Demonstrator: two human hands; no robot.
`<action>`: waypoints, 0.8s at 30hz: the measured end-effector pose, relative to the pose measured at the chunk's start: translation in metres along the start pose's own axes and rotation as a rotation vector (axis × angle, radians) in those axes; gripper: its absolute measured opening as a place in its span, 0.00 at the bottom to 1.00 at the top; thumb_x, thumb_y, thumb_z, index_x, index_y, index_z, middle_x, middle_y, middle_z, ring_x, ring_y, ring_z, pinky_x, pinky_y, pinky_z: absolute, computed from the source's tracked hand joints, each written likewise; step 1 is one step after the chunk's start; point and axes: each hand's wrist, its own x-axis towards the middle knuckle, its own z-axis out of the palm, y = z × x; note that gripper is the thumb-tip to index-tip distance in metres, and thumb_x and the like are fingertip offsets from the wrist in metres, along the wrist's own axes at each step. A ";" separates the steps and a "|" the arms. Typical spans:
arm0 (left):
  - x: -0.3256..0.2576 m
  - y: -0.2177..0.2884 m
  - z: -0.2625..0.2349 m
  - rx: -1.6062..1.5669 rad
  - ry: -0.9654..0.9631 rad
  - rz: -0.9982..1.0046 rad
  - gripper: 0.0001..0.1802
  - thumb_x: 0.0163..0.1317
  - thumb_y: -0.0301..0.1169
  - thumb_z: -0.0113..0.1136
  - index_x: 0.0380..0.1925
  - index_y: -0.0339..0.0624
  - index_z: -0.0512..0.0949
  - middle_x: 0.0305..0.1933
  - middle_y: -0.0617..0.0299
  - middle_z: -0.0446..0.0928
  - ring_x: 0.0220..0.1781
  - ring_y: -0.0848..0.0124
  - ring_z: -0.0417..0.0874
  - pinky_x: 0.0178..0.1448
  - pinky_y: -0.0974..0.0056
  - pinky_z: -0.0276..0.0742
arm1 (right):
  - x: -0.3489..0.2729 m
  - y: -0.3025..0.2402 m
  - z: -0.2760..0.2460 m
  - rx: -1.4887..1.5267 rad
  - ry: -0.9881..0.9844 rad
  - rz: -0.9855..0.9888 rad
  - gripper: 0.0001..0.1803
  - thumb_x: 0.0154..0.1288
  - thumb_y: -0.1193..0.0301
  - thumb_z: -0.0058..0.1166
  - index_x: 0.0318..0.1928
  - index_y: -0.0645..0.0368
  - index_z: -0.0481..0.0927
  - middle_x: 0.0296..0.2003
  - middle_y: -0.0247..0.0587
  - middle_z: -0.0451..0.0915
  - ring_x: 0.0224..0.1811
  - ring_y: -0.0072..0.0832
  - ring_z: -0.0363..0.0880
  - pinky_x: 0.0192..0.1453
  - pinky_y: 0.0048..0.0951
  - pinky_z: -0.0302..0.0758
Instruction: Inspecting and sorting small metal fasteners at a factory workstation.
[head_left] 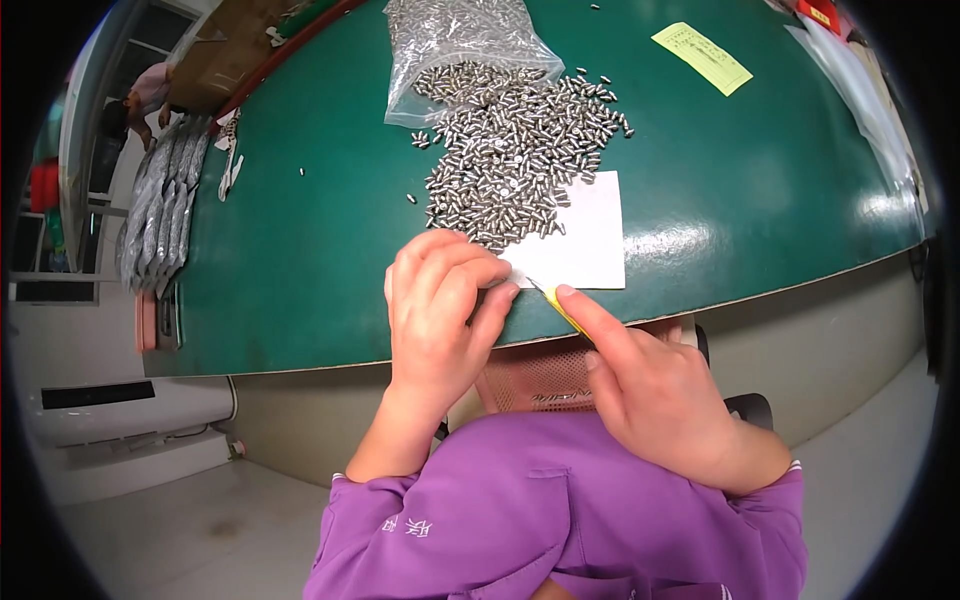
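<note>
My right hand (665,395) grips a slim yellow-handled knife (566,308), its index finger stretched along the handle. The thin metal tip points up and left, close to the fingertips of my left hand (440,305). Those fingers are curled, with thumb and index finger drawn together at the near edge of the pile; whatever they pinch is too small or hidden to name. A heap of small silvery metal pins (510,160) spreads from the mouth of a clear plastic bag (455,30). Part of the heap lies on a white sheet of paper (597,235).
The green table (330,270) has a curved-looking near edge just ahead of my body. A yellow slip (703,58) lies at the far right. Packed plastic bags (160,205) stand at the left edge. Below the table is a pink basket (535,375). Plastic sheeting (860,110) lines the right side.
</note>
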 end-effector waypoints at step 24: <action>-0.003 0.002 0.000 0.023 -0.033 -0.106 0.11 0.44 0.20 0.71 0.25 0.43 0.79 0.45 0.58 0.75 0.58 0.52 0.73 0.61 0.51 0.68 | 0.006 -0.007 0.003 -0.018 -0.052 0.036 0.33 0.63 0.77 0.53 0.70 0.49 0.67 0.27 0.42 0.80 0.30 0.42 0.81 0.46 0.44 0.73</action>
